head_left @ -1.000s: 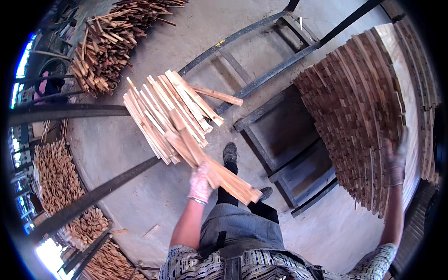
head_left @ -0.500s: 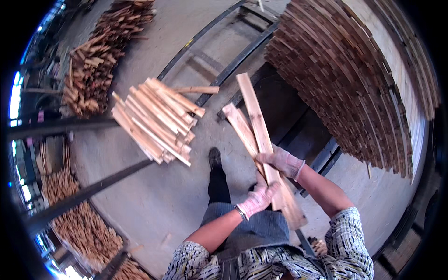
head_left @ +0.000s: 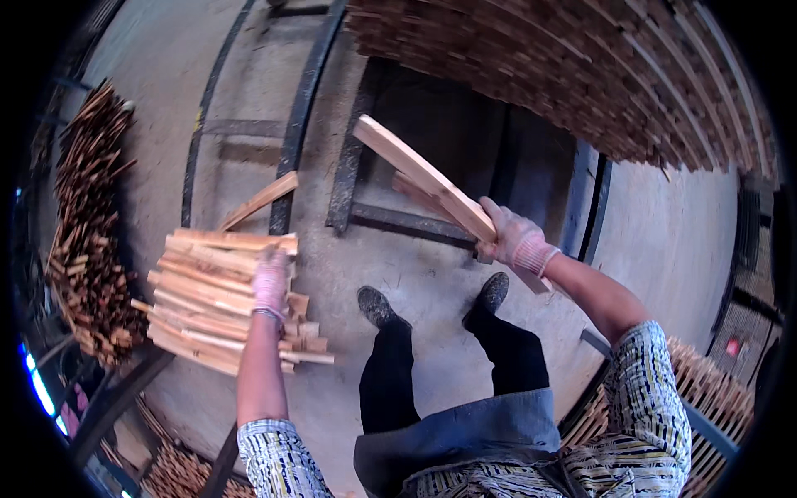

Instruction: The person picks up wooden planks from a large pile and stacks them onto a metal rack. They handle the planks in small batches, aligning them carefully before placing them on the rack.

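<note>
My right hand (head_left: 513,236), in a pink-and-white knit glove, is closed around wooden strips (head_left: 423,173). A long pale one lies on top, with a darker one partly hidden beneath it. They slant up and left over a dark metal frame. My left hand (head_left: 270,282), gloved alike, is stretched out to the left over a pile of pale wooden strips (head_left: 207,286). It touches or hovers just above the pile's right part; its fingers are blurred, and I cannot tell whether they grip a strip.
A tall stack of brown strips (head_left: 564,75) fills the upper right. Black metal rails (head_left: 292,141) run along the floor ahead. A loose strip (head_left: 259,201) rests against a rail. Heaped dark wood (head_left: 91,224) lies far left. More strips (head_left: 697,415) are stacked at lower right.
My left hand has let go of the strips held by both hands and moved left to the pile. My right hand keeps hold of them, now tilted further left. The view has turned.
</note>
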{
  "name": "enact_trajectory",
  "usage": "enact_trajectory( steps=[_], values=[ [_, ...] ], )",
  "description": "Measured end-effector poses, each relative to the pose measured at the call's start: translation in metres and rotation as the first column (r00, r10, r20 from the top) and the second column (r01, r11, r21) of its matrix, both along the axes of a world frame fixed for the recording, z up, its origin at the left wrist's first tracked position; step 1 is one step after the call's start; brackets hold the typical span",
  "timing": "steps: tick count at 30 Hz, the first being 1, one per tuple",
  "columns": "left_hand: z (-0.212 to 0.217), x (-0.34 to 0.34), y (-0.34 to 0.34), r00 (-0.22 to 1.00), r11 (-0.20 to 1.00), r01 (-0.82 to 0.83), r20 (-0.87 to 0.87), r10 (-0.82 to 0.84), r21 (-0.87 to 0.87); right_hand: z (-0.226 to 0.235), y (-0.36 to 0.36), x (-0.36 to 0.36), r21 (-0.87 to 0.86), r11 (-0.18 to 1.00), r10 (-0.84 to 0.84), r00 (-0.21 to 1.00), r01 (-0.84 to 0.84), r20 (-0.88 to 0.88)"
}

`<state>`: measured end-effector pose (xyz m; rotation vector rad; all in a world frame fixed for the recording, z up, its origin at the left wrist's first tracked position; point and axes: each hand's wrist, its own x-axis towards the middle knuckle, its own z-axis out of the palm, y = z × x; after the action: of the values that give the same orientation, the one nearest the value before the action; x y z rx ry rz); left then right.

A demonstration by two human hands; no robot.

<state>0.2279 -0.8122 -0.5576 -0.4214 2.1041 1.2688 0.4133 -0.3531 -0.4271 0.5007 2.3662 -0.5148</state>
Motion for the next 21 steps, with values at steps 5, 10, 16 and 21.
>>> enact_trajectory(
  steps=[5, 10, 16, 21],
  values=[
    [-0.060, -0.095, -0.020, 0.971, 0.991, -0.122, -0.212, 0.108, -0.055, -0.086, 0.004, -0.033, 0.111, 0.994, -0.001, 0.997, 0.010, -0.081],
    [-0.115, -0.142, -0.020, 0.976, 0.955, -0.203, -0.121, 0.180, -0.215, -0.196, 0.027, -0.029, 0.189, 0.979, 0.082, 0.996, -0.076, -0.027],
    [-0.163, -0.202, -0.071, 0.965, 0.956, -0.261, -0.040, 0.258, -0.135, -0.286, 0.018, -0.029, 0.196, 0.979, 0.079, 0.993, -0.061, -0.086],
    [-0.220, -0.215, -0.039, 0.955, 0.914, -0.287, 0.159, 0.250, 0.288, -0.280, 0.041, -0.012, 0.248, 0.960, 0.161, 0.979, -0.126, -0.128]
  ],
)
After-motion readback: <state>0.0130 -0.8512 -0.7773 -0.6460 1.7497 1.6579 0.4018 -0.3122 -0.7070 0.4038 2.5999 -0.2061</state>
